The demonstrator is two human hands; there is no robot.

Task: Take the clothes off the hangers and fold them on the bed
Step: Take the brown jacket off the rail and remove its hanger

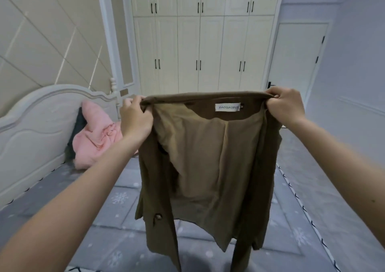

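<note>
Above the grey bed (108, 226), by a pink garment (94, 134), both hands' fingers (135, 107) grip a brown jacket (208, 167).

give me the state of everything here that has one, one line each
brown jacket: off any hanger, held up over the bed, hanging open with lining and label showing, not folded
left hand: grips the jacket's left shoulder
right hand: grips the jacket's right shoulder
pink garment: crumpled by the headboard, unfolded
wardrobe doors: all closed
room door: closed
bed: covered with a grey quilted sheet
</note>
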